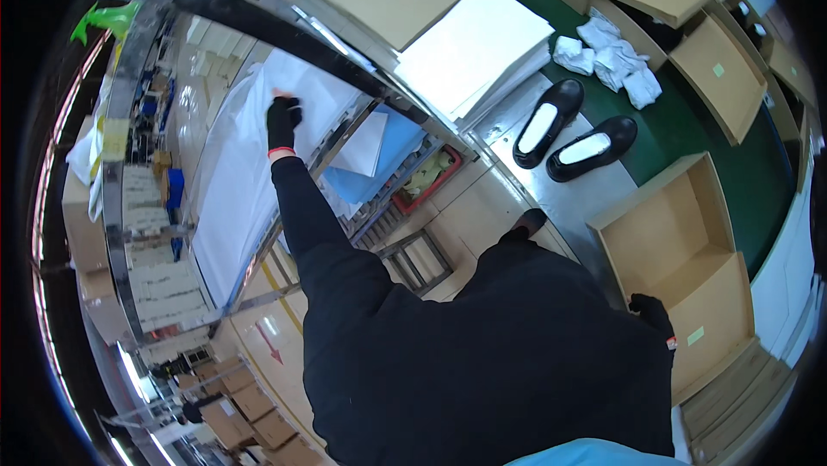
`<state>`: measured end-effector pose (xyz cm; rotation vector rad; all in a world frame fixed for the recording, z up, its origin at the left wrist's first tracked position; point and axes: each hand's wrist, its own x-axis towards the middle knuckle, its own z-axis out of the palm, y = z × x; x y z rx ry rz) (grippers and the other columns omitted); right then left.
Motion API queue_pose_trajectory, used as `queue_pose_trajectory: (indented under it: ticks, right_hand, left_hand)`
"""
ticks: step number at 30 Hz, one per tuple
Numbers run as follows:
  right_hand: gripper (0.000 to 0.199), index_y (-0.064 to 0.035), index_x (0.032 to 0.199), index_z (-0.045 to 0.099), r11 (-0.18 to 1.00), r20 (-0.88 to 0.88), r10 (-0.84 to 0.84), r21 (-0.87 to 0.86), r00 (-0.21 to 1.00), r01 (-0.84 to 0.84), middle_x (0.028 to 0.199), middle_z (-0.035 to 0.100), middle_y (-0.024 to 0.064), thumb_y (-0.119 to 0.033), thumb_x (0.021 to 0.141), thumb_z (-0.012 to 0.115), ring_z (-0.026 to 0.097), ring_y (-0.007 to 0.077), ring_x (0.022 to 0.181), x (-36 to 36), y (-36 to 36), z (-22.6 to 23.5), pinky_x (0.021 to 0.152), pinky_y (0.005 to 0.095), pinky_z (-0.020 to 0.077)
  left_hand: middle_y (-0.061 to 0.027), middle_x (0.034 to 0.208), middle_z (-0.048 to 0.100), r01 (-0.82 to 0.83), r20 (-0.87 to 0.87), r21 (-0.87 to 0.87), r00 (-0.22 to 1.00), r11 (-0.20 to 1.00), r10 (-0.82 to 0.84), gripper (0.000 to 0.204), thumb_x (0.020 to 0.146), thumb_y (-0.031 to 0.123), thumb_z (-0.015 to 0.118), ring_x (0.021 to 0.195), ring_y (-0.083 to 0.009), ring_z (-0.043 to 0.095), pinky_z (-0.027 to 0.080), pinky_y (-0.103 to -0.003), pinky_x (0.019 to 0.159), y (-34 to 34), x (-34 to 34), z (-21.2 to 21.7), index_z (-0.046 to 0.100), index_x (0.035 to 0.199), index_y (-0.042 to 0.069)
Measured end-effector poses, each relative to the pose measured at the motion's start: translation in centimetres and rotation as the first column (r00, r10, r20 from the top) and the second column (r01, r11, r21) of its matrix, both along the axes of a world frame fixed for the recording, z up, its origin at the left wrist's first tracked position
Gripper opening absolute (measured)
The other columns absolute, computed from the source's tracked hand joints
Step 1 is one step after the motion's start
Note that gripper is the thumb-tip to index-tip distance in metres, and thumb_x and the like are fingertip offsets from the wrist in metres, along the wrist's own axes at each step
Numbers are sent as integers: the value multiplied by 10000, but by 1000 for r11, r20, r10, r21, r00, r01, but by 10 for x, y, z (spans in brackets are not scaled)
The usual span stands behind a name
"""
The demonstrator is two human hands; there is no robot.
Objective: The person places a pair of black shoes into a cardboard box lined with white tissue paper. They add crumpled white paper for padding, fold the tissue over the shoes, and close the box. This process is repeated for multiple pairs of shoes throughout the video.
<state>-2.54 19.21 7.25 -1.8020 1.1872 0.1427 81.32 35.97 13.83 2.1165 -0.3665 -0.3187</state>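
Gloved hands at a sheet-covered rack and an open shoebox

At left, thin white sheets (237, 156) covered a rack (343, 137), draping toward its near end. The left hand (282, 121), in a black glove, lay over them beside the rack's right-hand rail, its fingers partly curled; whether they pinched a sheet could not be told. The sheets extended beneath and to the left of this grip. Further right, a white paper stack (469, 48) stood at the far left of the worktop (689, 134). Black shoes (568, 134) rested along its metal left edge, with crumpled white paper (613, 59) beyond them. The right hand (652, 314), likewise gloved, had bent fingers at the left edge of the open box (668, 229); its closure was unclear. The box's tray lay just beyond this hand, its lid to the right.
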Motion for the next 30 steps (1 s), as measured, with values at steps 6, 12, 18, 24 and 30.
queue_pose_trajectory:
  ticks: [6,12,18,24,30]
  right_hand:
    - [394,-15,1072,662,998,-45,-17,-66,999,14,887,675,128,-126,702,742,655,244,832,24,1,15,753,345,507]
    - [469,-43,1179,628,997,-71,-75,13,995,76,913,665,82,-126,731,740,624,187,825,45,-50,5,732,313,486]
    - [377,-13,1202,605,989,104,-145,8,984,145,949,659,69,-85,834,648,592,128,792,116,-79,50,723,267,463]
    - [624,20,1266,508,804,676,-473,593,564,-37,844,629,115,-520,960,448,637,212,833,189,-87,71,720,352,511]
    - [654,22,1276,499,660,638,-472,713,609,-235,916,636,142,-538,942,456,632,242,890,291,-57,110,762,382,506]
  left_hand:
    - [-95,707,671,-481,811,355,585,802,-7,455,943,475,443,622,-246,630,480,-396,625,43,14,-4,706,907,105]
    - [-29,1421,441,-577,722,692,557,433,-411,326,808,441,608,1335,-401,316,275,-615,1014,17,-1,21,690,1091,304]
    - [-100,1170,629,-379,910,-13,379,925,168,290,903,231,606,1045,-254,609,446,-466,931,36,10,57,640,1130,54]
    - [-64,963,629,574,488,-445,799,687,-352,206,894,44,592,789,-145,589,463,-246,664,-16,-211,137,637,1087,-12]
    - [-52,1116,636,507,-317,-849,-261,150,-912,237,936,135,524,1131,-153,555,451,-324,926,-127,-406,110,644,1109,26]
